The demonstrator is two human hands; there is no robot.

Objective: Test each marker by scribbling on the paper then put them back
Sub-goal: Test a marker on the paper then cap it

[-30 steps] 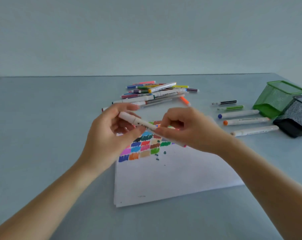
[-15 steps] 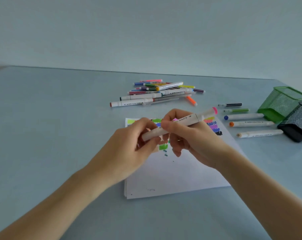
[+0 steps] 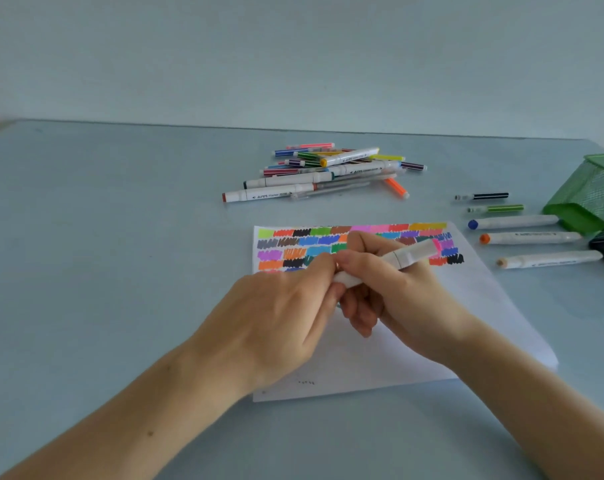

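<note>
Mid-frame, above the scribbled paper [image 3: 397,348], my right hand [image 3: 407,303] grips the pink-capped white marker [image 3: 411,256]; my left hand [image 3: 276,327] pinches its lower end.

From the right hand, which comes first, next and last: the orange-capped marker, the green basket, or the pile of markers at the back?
From the right hand:
1. Orange-capped marker, just right of the paper.
2. Pile of markers, behind the paper, toward the wall.
3. Green basket, at the far right edge.
</note>
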